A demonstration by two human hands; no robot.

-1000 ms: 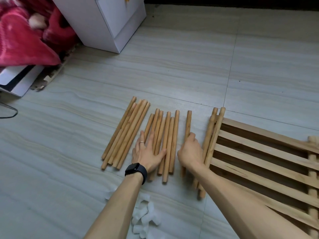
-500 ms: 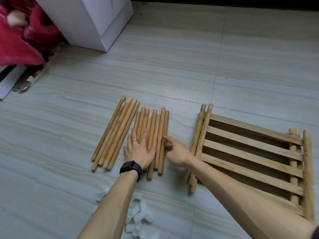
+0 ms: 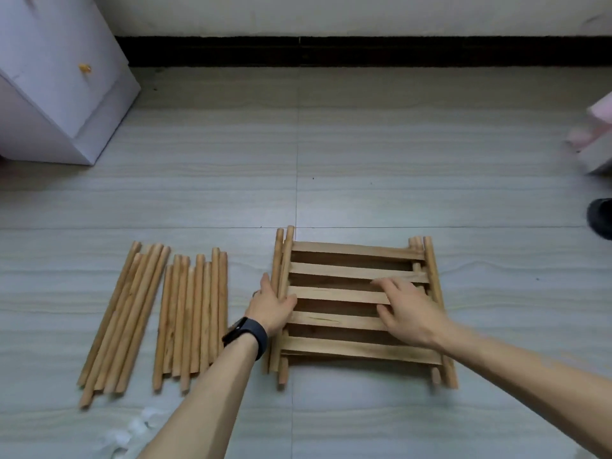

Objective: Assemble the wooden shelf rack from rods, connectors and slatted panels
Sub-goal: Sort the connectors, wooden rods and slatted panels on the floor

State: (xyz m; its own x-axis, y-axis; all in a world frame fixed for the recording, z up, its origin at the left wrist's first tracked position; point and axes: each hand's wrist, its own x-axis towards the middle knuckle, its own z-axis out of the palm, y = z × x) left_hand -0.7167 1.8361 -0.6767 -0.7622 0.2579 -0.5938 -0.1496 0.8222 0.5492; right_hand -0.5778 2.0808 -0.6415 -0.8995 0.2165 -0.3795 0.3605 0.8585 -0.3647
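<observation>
The slatted panels point(image 3: 337, 321) lie stacked on the floor point(image 3: 364, 160), right of the rods point(image 3: 159, 319); left hand point(image 3: 273, 308) straddles their left rail, fingers straight; right hand point(image 3: 409, 314) rests spread on top. Lifted unevenly, the stack could slide apart.

One head-worn wide view, facing forward and down, seemingly close above floor point(image 3: 381, 180)

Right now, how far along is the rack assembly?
Done: rods lie in two groups. In hand: left hand and right hand rest on the stacked slatted panels. Left: nothing looks joined; white connectors lie loose on the floor.
</observation>
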